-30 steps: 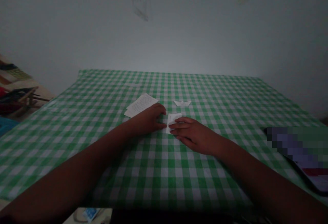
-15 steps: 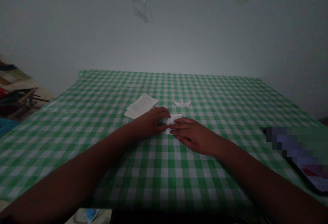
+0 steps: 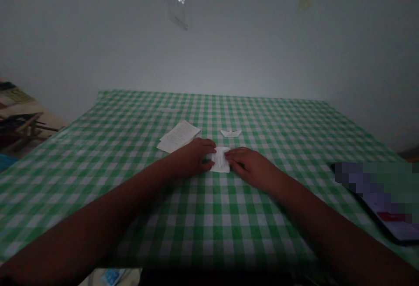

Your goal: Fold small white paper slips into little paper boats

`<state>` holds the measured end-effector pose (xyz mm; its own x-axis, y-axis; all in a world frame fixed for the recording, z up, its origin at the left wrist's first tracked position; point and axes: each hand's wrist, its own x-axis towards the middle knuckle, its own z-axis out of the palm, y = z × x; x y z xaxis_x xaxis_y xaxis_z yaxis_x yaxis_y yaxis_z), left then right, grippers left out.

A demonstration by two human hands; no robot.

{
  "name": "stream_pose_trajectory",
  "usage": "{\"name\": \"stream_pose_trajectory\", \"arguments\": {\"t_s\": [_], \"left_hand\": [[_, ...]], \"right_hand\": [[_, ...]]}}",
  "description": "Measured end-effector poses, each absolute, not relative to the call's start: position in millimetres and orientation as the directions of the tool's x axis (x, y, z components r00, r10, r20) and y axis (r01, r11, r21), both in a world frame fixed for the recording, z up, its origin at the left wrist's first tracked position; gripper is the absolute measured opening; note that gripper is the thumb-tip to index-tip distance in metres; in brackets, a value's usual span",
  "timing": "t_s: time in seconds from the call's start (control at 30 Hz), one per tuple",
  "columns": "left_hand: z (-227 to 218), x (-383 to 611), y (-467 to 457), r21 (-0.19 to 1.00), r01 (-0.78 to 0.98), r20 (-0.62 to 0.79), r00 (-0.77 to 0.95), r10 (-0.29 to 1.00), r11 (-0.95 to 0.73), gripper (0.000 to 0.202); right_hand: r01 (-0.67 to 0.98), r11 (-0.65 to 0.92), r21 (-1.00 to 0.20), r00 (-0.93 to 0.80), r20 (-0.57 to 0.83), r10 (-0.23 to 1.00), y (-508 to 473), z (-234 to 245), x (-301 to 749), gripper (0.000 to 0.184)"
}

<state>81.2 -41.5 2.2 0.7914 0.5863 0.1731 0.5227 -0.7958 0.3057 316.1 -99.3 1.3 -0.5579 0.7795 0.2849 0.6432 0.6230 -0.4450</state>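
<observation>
A small folded piece of printed paper (image 3: 220,160) lies flat on the checked tablecloth between my hands. My left hand (image 3: 196,157) rests at its left edge, thumb and fingers apart, with the tips touching the paper. At the right edge, the fingers and thumb of my right hand (image 3: 247,164) are drawn together on the paper; their tips partly cover that side. Just beyond stands or lies a small folded paper boat (image 3: 231,133). Loose printed sheets (image 3: 180,135) overlap behind my left hand.
The green and white checked tablecloth (image 3: 203,225) covers the table up to the wall. A phone (image 3: 376,203), its screen blurred out, lies at the right. A clear plastic piece (image 3: 177,2) hangs on the wall. Wooden furniture (image 3: 28,129) is beyond the left edge.
My right hand has slid right, off the middle of the folded paper to its right edge, uncovering more print. My left hand stays at the left edge. The view has shifted slightly.
</observation>
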Motion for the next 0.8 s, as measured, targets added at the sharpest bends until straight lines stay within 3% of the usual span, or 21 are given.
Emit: {"name": "stream_pose_trajectory", "arguments": {"t_s": [0.13,0.37,0.53,0.8], "left_hand": [[5.6,83.2,-43.0,0.257,0.531,0.148,0.804,0.576,-0.807,0.034],[8.1,86.2,-43.4,0.255,0.519,0.165,0.808,0.566,-0.816,0.029],[8.5,85.4,-43.1,0.252,0.541,0.152,0.797,0.585,-0.803,0.030],[15.9,80.9,-41.4,0.309,0.557,0.061,0.797,0.600,-0.771,0.035]], "right_hand": [[0.664,0.586,-0.464,-0.493,0.317,0.810,-90.4,-2.3,321.4,0.027],[0.735,0.551,-0.396,-0.440,0.340,0.831,-76.1,-9.0,318.4,0.018],[0.722,0.568,-0.396,-0.470,0.322,0.822,-74.5,-12.4,320.6,0.008],[0.714,0.564,-0.415,-0.539,0.188,0.821,-89.4,-0.8,329.0,0.047]]}}
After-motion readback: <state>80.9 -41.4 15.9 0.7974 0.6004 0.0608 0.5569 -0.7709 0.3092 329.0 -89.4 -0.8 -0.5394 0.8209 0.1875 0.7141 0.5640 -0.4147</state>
